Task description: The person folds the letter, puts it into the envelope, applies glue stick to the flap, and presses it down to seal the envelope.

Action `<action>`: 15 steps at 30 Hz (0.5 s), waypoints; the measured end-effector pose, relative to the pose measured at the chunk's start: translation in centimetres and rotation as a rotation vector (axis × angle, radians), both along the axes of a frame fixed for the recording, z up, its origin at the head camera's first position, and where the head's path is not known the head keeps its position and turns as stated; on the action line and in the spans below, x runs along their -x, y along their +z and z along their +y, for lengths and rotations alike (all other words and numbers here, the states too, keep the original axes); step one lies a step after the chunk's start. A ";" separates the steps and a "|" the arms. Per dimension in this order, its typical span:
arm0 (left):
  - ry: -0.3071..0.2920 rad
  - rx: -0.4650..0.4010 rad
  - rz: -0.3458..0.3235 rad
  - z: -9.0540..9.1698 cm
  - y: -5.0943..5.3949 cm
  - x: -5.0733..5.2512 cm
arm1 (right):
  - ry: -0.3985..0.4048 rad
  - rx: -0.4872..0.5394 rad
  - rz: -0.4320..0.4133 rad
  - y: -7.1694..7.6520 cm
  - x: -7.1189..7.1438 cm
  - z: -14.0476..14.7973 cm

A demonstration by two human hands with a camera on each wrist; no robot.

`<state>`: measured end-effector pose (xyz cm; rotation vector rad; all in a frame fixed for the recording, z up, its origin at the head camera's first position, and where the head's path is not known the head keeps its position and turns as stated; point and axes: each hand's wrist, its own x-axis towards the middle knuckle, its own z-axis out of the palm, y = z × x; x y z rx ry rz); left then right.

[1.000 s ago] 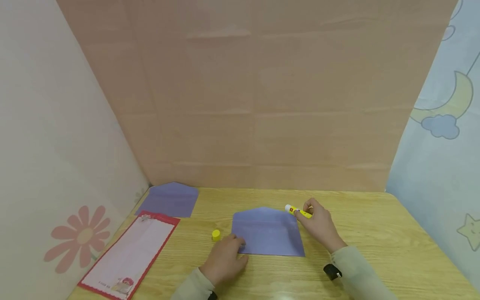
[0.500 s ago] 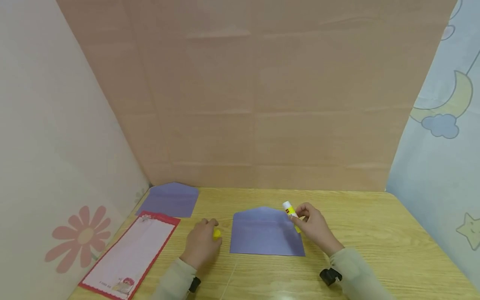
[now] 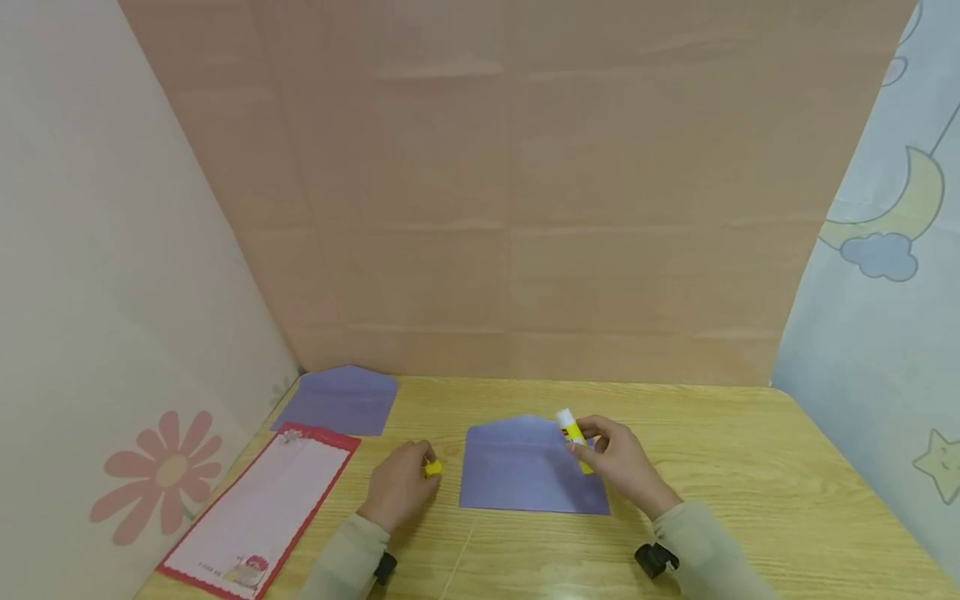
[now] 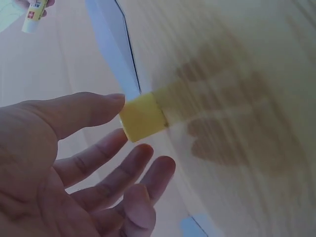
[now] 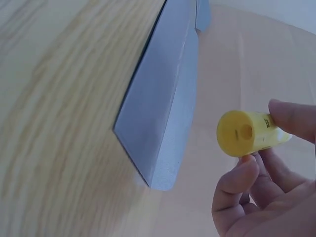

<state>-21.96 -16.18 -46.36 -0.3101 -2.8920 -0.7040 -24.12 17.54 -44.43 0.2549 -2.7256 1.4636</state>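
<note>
Between thumb and fingers, my left hand [image 3: 399, 485] pinches a yellow glue stick cap [image 4: 143, 117], which is at the tabletop left of the purple envelope. In the right hand [image 3: 626, 462] is a yellow glue stick [image 3: 572, 437], gripped by its body with the bare white end pointing up. That hand hovers over the right side of the purple envelope [image 3: 517, 479], whose flap lies unfolded toward the back. The right wrist view shows the yellow base [image 5: 236, 133] of the stick and the envelope [image 5: 158, 98] lying flat, apart from the fingers.
A second purple envelope [image 3: 341, 402] lies at the back left of the wooden table [image 3: 750, 467]. In front of it is a red-bordered sheet of letter paper [image 3: 258, 508]. A brown paper backdrop [image 3: 517, 208] rises behind the table's far edge, with patterned walls at both sides.
My left hand has left the envelope's corner, moved left and taken hold of the cap. The right hand has shifted slightly left and turned the glue stick more upright.
</note>
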 end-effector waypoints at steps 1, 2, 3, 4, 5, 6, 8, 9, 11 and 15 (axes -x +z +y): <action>-0.001 -0.009 -0.011 0.0 -0.1 0.0 | 0.005 -0.008 0.005 0.0 -0.1 0.0; -0.006 -0.017 -0.018 0.0 -0.1 0.0 | 0.007 -0.013 0.010 0.0 -0.1 -0.1; -0.009 -0.024 -0.023 -0.1 -0.2 0.1 | 0.010 -0.019 0.016 -0.1 -0.1 -0.1; -0.012 -0.033 -0.027 -0.1 -0.3 0.1 | 0.013 -0.021 0.021 -0.1 -0.2 -0.1; -0.014 -0.042 -0.030 -0.1 -0.3 0.2 | 0.017 -0.024 0.025 -0.2 -0.1 -0.1; -0.015 -0.049 -0.031 -0.1 -0.4 0.2 | 0.021 -0.026 0.028 -0.2 -0.1 -0.1; -0.016 -0.055 -0.030 -0.2 -0.4 0.3 | 0.024 -0.029 0.030 -0.2 -0.1 -0.1; -0.015 -0.054 -0.028 -0.2 -0.5 0.3 | 0.029 -0.032 0.031 -0.2 -0.1 -0.1; -0.017 -0.051 -0.026 -0.2 -0.4 0.2 | 0.033 -0.037 0.035 -0.1 -0.2 -0.2; -0.023 -0.059 -0.013 -0.1 -0.2 0.1 | 0.039 -0.048 0.056 0.2 -0.6 -0.6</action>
